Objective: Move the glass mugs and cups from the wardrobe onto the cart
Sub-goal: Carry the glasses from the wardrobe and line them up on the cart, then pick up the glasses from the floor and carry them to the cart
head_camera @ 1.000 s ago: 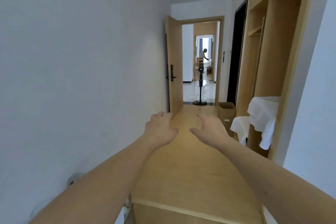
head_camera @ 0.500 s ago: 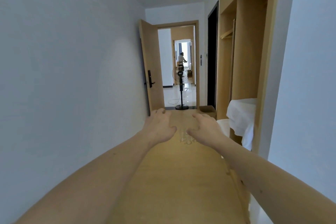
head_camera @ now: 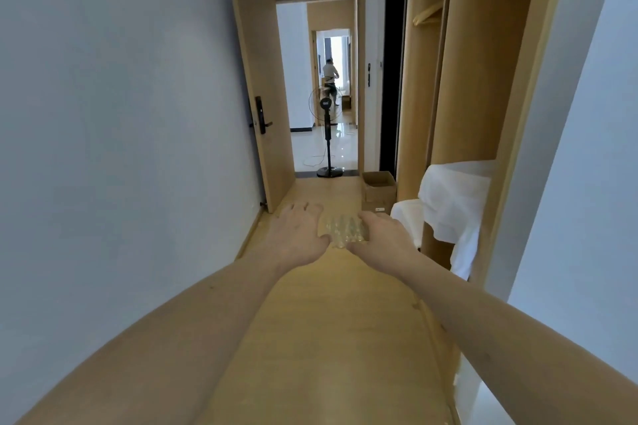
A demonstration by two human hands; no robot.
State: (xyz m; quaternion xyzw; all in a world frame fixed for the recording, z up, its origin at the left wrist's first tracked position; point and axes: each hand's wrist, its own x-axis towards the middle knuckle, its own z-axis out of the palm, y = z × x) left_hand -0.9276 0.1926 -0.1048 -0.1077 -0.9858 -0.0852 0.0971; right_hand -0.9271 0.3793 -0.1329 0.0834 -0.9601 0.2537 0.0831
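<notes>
Between left hand [head_camera: 297,235] and right hand [head_camera: 381,235], clear glassware [head_camera: 341,229], touching both

1. No readable text anywhere.
2. Pale mark on fan [head_camera: 326,103] hub, too small to read.
3. Small white label on cardboard box [head_camera: 378,187] front, blurred, illegible.

- wooden floor [head_camera: 338,321], light tan, runs down the corridor to the open doorway
- cluster of clear glass cups [head_camera: 341,229] mid-corridor, appears to sit on the floor; count blurred
- open cardboard box [head_camera: 378,187] on the floor by the wardrobe's far end
- standing fan [head_camera: 327,134], round base on the glossy tile past the doorway
</notes>
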